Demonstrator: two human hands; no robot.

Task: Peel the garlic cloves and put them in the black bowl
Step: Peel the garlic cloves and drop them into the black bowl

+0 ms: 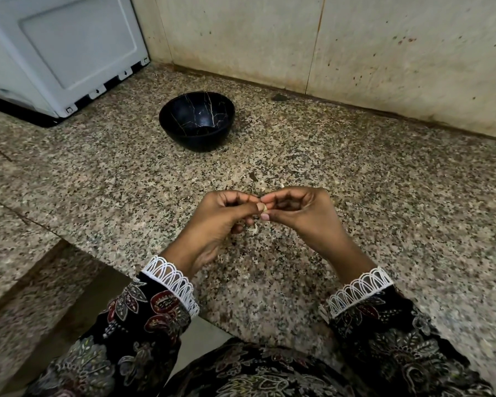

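Two hands meet above the counter [384, 196]. The left hand [226, 216] and right hand [295, 210] both pinch one garlic clove [264, 208] between fingertips. One black bowl [196, 120] stands well beyond them. One skin scrap [252, 229] lies beneath.

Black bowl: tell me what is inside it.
The glossy black bowl with pale crack-like veins shows only its bare dark inside; no garlic cloves there. Its near wall hides a strip of the inside.
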